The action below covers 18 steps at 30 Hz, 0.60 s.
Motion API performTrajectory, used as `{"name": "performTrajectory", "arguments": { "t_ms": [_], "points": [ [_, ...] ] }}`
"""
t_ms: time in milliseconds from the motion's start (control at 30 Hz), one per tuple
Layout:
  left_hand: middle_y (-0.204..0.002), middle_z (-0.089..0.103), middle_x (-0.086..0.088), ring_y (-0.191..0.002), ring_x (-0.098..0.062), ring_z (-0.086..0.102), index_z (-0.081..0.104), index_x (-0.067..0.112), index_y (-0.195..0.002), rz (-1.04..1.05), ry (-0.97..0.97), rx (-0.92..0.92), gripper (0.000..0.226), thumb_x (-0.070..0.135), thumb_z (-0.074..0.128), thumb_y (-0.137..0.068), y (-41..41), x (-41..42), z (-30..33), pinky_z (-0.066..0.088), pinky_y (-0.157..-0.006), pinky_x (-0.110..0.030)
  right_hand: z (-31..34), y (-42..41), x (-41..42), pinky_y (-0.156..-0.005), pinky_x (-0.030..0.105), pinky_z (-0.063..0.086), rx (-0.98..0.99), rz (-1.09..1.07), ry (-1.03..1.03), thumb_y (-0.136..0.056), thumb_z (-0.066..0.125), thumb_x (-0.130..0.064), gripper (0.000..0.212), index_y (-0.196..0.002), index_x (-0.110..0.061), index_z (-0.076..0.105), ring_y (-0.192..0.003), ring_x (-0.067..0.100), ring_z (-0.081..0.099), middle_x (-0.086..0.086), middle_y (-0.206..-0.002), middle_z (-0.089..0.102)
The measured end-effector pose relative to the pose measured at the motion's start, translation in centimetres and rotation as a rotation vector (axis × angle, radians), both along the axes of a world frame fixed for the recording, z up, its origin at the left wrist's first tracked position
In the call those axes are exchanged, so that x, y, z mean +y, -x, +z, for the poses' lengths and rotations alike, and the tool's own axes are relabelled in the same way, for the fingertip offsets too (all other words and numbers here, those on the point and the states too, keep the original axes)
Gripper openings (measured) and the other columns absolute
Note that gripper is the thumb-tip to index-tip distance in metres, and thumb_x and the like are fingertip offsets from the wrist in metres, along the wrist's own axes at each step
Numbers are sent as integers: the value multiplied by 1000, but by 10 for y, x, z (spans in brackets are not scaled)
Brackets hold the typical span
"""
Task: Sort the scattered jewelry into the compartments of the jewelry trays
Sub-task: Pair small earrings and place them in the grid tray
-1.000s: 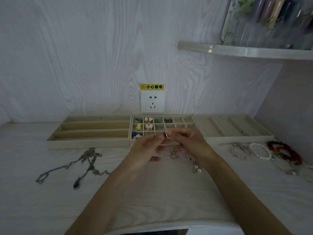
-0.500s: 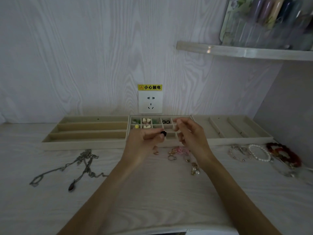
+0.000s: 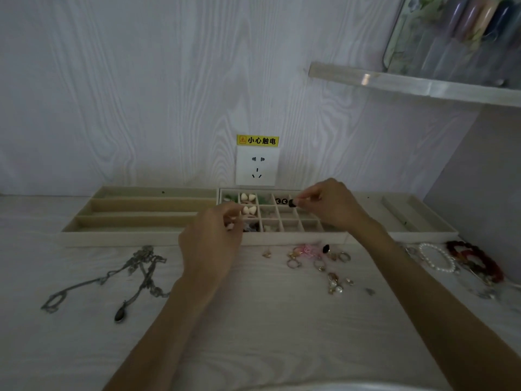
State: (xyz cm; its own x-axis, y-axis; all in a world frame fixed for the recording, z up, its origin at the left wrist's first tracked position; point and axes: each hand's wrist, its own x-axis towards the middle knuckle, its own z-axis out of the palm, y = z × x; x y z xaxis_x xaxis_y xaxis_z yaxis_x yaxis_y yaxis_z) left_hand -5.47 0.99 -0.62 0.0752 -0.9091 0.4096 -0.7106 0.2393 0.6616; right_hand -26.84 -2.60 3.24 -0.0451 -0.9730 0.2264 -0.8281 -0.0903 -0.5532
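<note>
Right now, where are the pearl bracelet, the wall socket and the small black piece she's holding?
Pearl bracelet (image 3: pixel 437 257): head view, on its bead loop.
Wall socket (image 3: pixel 257 166): head view, middle of its faceplate.
Small black piece (image 3: pixel 292 203): head view, on its dark body.

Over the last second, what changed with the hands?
The small black piece passed from the left hand to the right hand, which now pinches it over the back row of the grid tray. The left hand drew back, fingers curled. Necklaces and loose rings stayed put.
</note>
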Motion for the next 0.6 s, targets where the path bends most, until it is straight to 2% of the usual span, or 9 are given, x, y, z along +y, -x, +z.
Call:
{"name": "performTrajectory", "arguments": {
  "t_ms": [67,133,200,267,333,500,600],
  "points": [
    [-94,71,5,-83,-16,64,65,32,-115,46,-16,-63,27,24,61,-89,-7,-1,-2,51,-68,-29,-1,-3,-11,-52,18,37,119,40,-97,-85,67,-30,19,-97,-18,74,-56,3,49,-10,-63,58],
    [-94,72,0,-83,-22,64,66,31,-115,76,-8,-81,30,22,62,-87,-13,-2,-1,53,-73,-36,-4,-8,-18,-48,17,28,197,68,-149,-85,66,-31,22,-101,-16,74,-50,0,38,-15,-56,44],
    [-96,71,-3,-87,-24,64,66,29,-115,93,-5,-64,30,20,63,-86,-15,-2,1,52,-80,-40,-6,-11,-24,-51,18,33,255,73,-183,-85,67,-33,26,-103,-17,73,-56,1,45,-10,-65,53],
    [-99,71,-3,-92,-24,63,66,27,-116,96,-20,-55,31,19,64,-86,-16,-1,1,51,-84,-40,-9,-14,-29,-67,24,46,287,52,-215,-83,68,-33,25,-103,-19,73,-79,13,61,1,-93,68],
    [-102,71,-2,-94,-22,63,65,27,-117,87,-18,-55,32,18,64,-86,-16,-2,-1,51,-85,-40,-10,-16,-32,-77,29,48,298,25,-222,-82,69,-33,24,-102,-20,73,-95,20,63,4,-110,68],
    [-104,71,-1,-96,-22,63,65,27,-117,88,-13,-71,32,17,63,-86,-15,-3,-1,51,-84,-38,-11,-17,-33,-72,27,47,300,-25,-175,-80,71,-32,21,-98,-21,74,-93,19,64,3,-106,70],
    [-106,70,1,-98,-20,62,65,28,-117,90,-17,-79,32,18,62,-87,-15,-4,-1,50,-86,-37,-16,-19,-34,-63,22,44,242,-22,-157,-81,71,-30,20,-97,-19,75,-84,15,65,2,-104,71]
  ]
}}
